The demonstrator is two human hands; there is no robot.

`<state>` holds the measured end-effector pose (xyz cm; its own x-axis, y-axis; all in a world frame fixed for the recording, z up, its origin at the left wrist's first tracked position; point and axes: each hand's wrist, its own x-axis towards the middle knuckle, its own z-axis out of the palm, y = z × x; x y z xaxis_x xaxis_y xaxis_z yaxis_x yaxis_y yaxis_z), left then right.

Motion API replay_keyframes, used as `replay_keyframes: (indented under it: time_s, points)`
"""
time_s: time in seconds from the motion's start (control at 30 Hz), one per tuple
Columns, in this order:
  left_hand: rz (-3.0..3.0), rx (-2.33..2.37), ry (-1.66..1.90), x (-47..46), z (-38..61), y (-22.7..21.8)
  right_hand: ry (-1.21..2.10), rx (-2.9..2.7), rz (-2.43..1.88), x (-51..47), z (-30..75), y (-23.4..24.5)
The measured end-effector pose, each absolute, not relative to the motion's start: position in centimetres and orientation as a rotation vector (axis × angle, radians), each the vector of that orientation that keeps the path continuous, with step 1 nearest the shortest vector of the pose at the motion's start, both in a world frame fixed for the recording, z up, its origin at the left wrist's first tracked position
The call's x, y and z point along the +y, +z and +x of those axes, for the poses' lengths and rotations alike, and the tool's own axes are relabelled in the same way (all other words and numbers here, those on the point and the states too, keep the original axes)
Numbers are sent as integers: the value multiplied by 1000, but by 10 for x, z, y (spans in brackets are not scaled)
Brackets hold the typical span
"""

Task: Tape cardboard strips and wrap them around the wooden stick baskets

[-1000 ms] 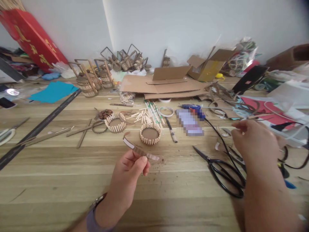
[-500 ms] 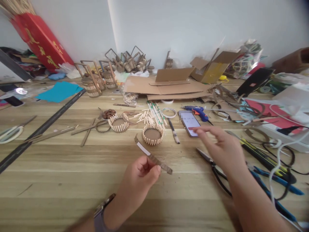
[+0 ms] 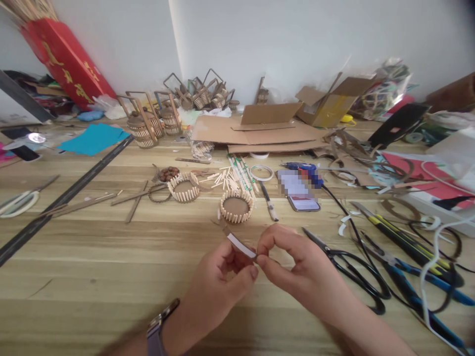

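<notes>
My left hand (image 3: 218,284) pinches a thin brown cardboard strip (image 3: 237,242) with a white tape patch on it, low over the wooden table (image 3: 92,277). My right hand (image 3: 297,269) meets it from the right, thumb and forefinger closed on the strip's near end. Just beyond the hands sits a small round basket of wooden sticks (image 3: 236,206). A second stick basket (image 3: 183,187) lies further left. A watch is on my left wrist.
Black scissors (image 3: 349,267) lie right of my hands, with a phone (image 3: 299,190), blue glue gun (image 3: 302,168) and tape ring (image 3: 261,172) behind. Loose sticks, cardboard sheets (image 3: 260,131), finished baskets (image 3: 144,126) and a long black ruler (image 3: 63,198) crowd the table.
My right hand has come back from the phone to the strip and pinched its end. The left hand with the strip has shifted slightly right and nearer.
</notes>
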<state>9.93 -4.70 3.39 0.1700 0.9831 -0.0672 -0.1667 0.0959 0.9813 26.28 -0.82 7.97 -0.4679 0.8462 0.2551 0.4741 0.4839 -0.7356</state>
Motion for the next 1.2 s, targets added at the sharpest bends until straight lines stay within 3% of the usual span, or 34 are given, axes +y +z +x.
replay_keyframes:
  time_s: [0.3,0.87,1.2]
  points:
    - [709,944,1359,-39,96,40,649,-2274,-985,-6,270,84]
    - [769,860,1322,-45,92,45,879,-2222,-987,1,284,94]
    - [613,895,1273,-40,98,50,772,-2305,-984,1,285,92]
